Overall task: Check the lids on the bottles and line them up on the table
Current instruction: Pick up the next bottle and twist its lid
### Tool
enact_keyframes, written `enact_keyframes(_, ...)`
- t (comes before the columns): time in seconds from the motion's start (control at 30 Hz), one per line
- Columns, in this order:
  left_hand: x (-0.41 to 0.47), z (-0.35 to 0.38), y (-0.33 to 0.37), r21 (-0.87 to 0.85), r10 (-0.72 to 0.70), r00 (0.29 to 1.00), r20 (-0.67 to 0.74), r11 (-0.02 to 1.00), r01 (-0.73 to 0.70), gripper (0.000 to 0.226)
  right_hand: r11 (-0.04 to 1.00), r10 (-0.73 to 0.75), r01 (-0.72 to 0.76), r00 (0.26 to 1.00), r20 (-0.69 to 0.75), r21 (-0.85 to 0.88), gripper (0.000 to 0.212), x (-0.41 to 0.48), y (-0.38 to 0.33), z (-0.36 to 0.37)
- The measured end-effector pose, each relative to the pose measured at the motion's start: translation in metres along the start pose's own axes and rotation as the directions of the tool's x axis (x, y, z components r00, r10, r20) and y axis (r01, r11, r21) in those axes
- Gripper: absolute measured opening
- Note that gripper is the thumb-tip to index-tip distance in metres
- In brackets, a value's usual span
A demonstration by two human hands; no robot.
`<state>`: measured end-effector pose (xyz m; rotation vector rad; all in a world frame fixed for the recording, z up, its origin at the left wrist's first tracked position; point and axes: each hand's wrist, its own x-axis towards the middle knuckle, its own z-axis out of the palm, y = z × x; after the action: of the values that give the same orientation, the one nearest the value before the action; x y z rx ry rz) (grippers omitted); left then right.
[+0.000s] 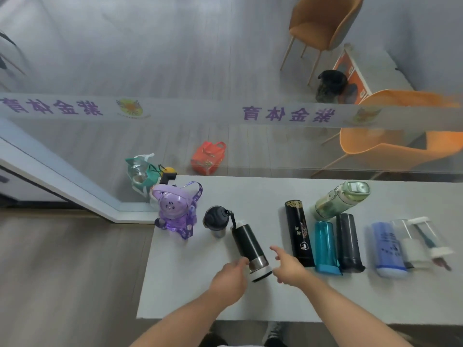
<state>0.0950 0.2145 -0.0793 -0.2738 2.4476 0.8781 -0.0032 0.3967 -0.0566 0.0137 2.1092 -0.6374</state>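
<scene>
A black bottle (246, 240) with a silver ring and a white end lies on the white table (190, 291), its strap end pointing away from me. My left hand (231, 275) curls around its near end, thumb on the side. My right hand (286, 267) hovers just right of that end, fingers spread, holding nothing. To the left, a purple cartoon bottle (172, 211) and a dark tumbler (215, 221) stand upright. On the right lie a black-and-gold flask (298, 234), a teal bottle (325, 246), a dark grey bottle (348, 244), a green bottle (340, 200), a blue bottle (387, 246) and clear bottles (413, 242).
A glass partition (225, 113) with purple lettering runs along the table's far edge. Behind it are orange chairs (390, 144), a red bag (208, 157) and a green bag (142, 174). The table's left edge drops to wooden floor (70, 271).
</scene>
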Motion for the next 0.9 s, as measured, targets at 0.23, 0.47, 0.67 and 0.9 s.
enact_keyframes(0.23,0.007,0.059,0.026,-0.421,-0.324,0.944,-0.066,0.867,0.268,0.047,0.990,-0.134,0.119,0.966,0.223,0.080,0.091,0.033,0.021,0.018)
enact_keyframes(0.47,-0.002,0.056,0.058,-0.489,-0.362,0.899,-0.247,0.847,0.207,0.043,0.974,-0.190,0.151,0.950,0.249,0.168,0.079,0.016,0.024,-0.018)
enact_keyframes(0.67,-0.012,0.035,0.080,-0.429,-0.272,0.893,-0.358,0.898,0.102,0.037,0.971,-0.188,0.130,0.935,0.300,0.202,0.061,-0.005,0.013,-0.058)
enact_keyframes(0.9,0.000,-0.005,0.094,-0.329,-0.200,0.844,-0.498,0.944,0.029,0.043,0.918,-0.243,0.159,0.950,0.197,0.363,0.025,-0.019,-0.012,-0.081)
